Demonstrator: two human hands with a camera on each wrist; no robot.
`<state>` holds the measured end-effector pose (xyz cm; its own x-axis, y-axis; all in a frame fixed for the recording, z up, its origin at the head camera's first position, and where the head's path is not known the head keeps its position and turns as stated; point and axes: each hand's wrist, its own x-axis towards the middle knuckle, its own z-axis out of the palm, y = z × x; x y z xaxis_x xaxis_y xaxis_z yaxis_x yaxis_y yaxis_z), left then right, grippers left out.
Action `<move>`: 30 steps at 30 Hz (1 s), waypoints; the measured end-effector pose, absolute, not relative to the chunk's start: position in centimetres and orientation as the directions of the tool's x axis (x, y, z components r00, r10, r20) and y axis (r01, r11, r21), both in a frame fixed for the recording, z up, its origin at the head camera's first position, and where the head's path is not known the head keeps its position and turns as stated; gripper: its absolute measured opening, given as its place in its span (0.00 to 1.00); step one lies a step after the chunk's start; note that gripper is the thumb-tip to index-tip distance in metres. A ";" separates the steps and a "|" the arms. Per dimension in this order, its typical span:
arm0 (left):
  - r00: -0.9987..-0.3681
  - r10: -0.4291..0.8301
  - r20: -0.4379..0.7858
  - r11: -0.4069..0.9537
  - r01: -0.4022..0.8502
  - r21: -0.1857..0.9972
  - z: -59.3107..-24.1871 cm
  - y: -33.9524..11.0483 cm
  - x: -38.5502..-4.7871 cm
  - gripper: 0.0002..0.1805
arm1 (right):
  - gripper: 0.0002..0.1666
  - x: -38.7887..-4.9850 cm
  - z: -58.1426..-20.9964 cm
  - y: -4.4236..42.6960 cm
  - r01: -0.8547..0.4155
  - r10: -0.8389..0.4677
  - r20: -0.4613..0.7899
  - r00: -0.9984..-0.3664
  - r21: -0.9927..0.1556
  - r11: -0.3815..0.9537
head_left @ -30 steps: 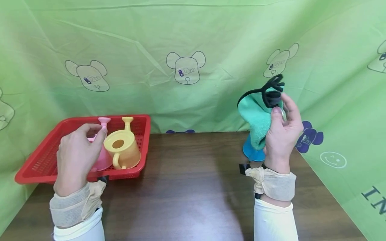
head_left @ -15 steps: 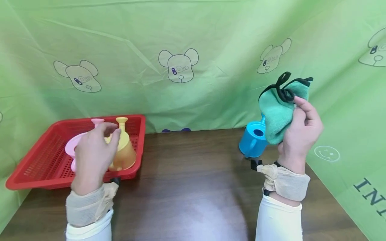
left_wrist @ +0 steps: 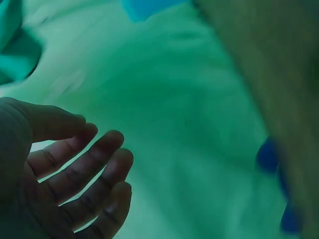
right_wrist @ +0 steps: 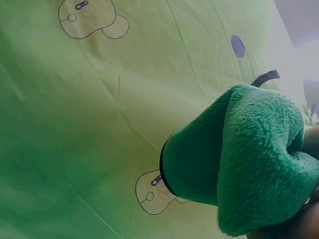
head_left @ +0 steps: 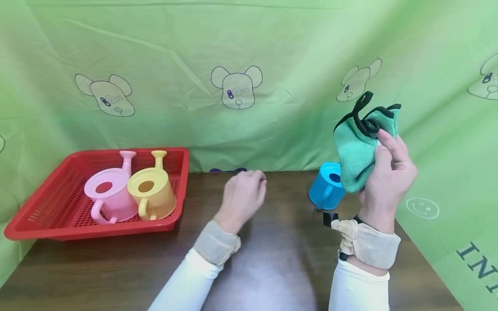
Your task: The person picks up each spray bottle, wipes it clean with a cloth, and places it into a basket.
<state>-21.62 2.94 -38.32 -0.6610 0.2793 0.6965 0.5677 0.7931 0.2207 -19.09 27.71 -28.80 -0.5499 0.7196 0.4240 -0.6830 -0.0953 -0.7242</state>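
Held up at the right, a green cloth (head_left: 352, 155) with black edging and a black loop is pinched in my right hand (head_left: 391, 179). The right wrist view shows the bunched cloth (right_wrist: 259, 159) close up, with most of the hand out of frame. My left hand (head_left: 242, 199) is over the middle of the table and holds nothing. Its fingers (left_wrist: 79, 172) are loosely bent, and the thumb lies near the index finger. Left of the cloth stands a blue toy watering can (head_left: 326, 190), its right side partly hidden by the cloth.
A red plastic basket (head_left: 36, 209) stands at the left with a pink watering can (head_left: 120, 203) and a yellow watering can (head_left: 157, 196) side by side in it. Behind the brown table (head_left: 116, 268) hangs a green printed curtain (head_left: 175, 108).
My left hand has left the watering cans in the basket and moved right to the table's middle. The right hand has carried the cloth to the right, uncovering more of the blue watering can.
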 end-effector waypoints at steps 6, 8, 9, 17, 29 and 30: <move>-0.730 0.391 0.560 0.741 0.611 0.278 -40.0 9.4 -23.0 0.05 | 0.21 -19.0 -29.3 27.5 -0.751 0.706 0.479 -0.521 -0.651 -0.112; -0.720 0.417 0.554 0.716 0.636 0.288 -40.6 11.2 -23.3 0.06 | 0.23 -19.0 -29.4 27.5 -0.748 0.717 0.458 -0.526 -0.650 -0.134; -0.716 0.427 0.553 0.704 0.646 0.293 -40.8 12.1 -23.4 0.06 | 0.23 -18.9 -29.5 27.5 -0.749 0.722 0.452 -0.524 -0.648 -0.137; -0.773 0.461 0.435 0.653 0.628 0.424 -42.2 16.5 -23.5 0.11 | 0.43 -19.0 -29.4 27.5 -0.804 0.759 0.432 -0.487 -0.561 -0.196; -0.859 0.437 0.268 0.598 0.500 0.627 -42.4 18.7 -23.8 0.24 | 0.19 -19.9 -29.6 27.4 -0.828 0.741 0.488 -0.462 -0.536 -0.163; -0.865 0.427 0.263 0.597 0.488 0.636 -42.4 18.8 -23.8 0.24 | 0.20 -19.9 -29.6 27.4 -0.830 0.733 0.496 -0.465 -0.533 -0.165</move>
